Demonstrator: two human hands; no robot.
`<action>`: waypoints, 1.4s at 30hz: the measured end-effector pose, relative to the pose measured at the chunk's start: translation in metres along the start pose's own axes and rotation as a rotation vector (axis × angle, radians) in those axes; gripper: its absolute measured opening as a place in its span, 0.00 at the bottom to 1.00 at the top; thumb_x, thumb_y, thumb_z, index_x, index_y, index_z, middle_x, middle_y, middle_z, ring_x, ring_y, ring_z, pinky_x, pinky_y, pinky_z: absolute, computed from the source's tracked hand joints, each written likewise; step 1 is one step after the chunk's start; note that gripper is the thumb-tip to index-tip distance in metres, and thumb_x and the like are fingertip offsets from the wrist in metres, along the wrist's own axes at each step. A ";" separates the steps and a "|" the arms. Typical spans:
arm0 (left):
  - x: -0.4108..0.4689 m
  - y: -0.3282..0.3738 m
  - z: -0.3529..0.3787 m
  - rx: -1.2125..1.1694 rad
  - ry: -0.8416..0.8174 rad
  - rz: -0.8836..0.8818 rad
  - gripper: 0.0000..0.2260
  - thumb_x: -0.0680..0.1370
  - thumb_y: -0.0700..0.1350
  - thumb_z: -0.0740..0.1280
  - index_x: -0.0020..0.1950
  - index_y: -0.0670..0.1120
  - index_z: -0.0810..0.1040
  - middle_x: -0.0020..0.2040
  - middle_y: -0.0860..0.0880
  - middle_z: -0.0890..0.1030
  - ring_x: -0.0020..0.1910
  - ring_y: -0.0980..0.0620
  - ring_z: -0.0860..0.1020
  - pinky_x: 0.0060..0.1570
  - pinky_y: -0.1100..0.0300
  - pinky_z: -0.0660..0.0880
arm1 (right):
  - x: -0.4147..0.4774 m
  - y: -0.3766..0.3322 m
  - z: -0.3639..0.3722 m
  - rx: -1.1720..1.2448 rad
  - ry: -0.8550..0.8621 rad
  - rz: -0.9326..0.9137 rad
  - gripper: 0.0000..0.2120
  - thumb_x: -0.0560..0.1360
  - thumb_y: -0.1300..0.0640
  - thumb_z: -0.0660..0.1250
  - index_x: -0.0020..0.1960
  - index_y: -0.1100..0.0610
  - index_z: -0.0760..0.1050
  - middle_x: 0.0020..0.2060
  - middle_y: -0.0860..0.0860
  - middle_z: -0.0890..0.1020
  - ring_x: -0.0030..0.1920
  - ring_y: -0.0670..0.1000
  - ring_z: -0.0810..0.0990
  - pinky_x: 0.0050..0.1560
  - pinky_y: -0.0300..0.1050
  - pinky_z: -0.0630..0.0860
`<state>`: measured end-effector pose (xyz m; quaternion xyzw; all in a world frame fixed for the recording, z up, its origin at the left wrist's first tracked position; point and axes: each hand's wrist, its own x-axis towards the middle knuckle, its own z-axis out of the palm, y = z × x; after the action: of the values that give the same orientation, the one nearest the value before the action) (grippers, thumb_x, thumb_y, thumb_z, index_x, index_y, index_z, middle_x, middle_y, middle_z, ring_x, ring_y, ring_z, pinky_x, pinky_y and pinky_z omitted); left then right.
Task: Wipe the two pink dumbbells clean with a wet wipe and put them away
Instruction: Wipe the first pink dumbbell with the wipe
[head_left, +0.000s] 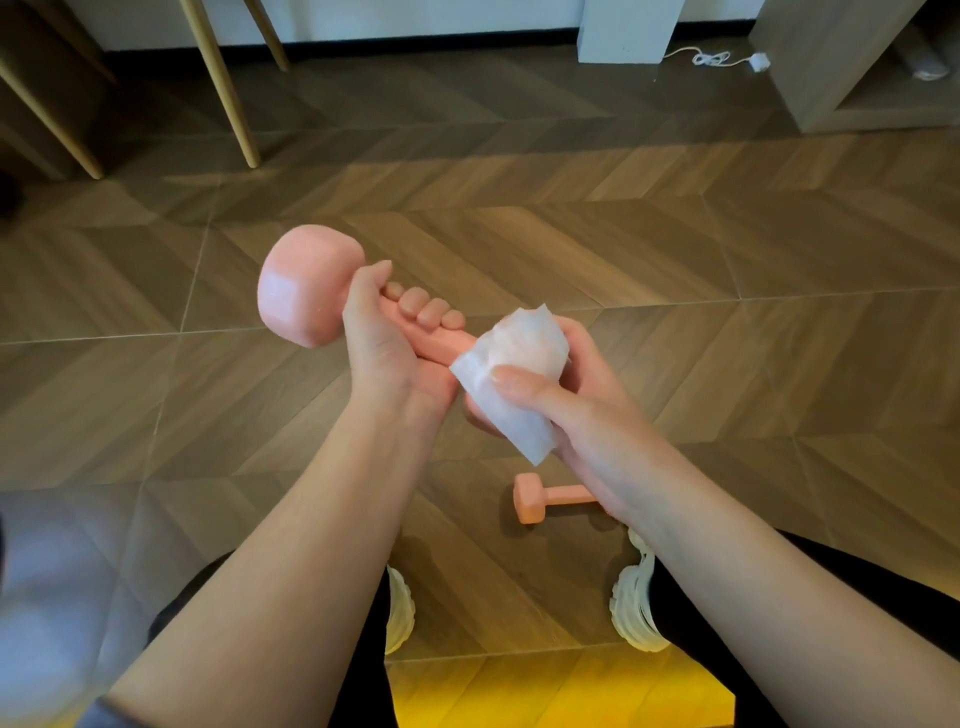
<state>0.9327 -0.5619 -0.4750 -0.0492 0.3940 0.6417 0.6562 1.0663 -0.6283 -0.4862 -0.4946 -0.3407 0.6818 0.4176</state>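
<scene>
- Head view: the left hand (379, 338) is curled round the handle of the held dumbbell (306, 286), which is up in the air mid-frame, its bare head pointing to 10 o'clock.
- The right hand (566, 400) wraps the wet wipe (514, 358) over the other head, at 4 o'clock from the left hand, with the thumb pressing the sheet down.
- The second dumbbell (535, 501) lies on the floor (727, 260) at 6 o'clock, partly hidden by the right wrist.
- The dumbbell is probably rigid, heavy and slick when damp, so the narrow handle is the safest hold. The wipe is limp and thin.
</scene>
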 end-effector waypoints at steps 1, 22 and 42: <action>0.000 0.001 0.000 0.013 -0.010 0.007 0.16 0.78 0.44 0.61 0.31 0.49 0.62 0.25 0.54 0.59 0.21 0.55 0.59 0.23 0.63 0.63 | 0.001 0.000 0.003 -0.007 0.025 -0.002 0.27 0.65 0.51 0.75 0.62 0.47 0.72 0.55 0.46 0.81 0.53 0.45 0.84 0.51 0.44 0.81; 0.003 0.000 0.004 0.058 -0.064 -0.013 0.16 0.77 0.42 0.60 0.31 0.49 0.61 0.25 0.53 0.59 0.21 0.54 0.59 0.24 0.62 0.62 | 0.003 0.001 -0.006 0.020 -0.029 -0.002 0.20 0.75 0.45 0.66 0.66 0.47 0.72 0.57 0.50 0.82 0.57 0.50 0.80 0.61 0.60 0.77; 0.000 0.001 0.002 0.048 -0.202 -0.002 0.13 0.77 0.47 0.63 0.34 0.47 0.68 0.27 0.53 0.66 0.24 0.53 0.66 0.28 0.61 0.68 | 0.002 -0.002 -0.010 0.218 -0.206 0.155 0.30 0.73 0.48 0.67 0.73 0.54 0.66 0.62 0.61 0.78 0.54 0.58 0.81 0.49 0.56 0.82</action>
<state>0.9322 -0.5609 -0.4731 0.0307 0.3410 0.6331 0.6942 1.0756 -0.6251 -0.4879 -0.3989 -0.2666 0.7919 0.3778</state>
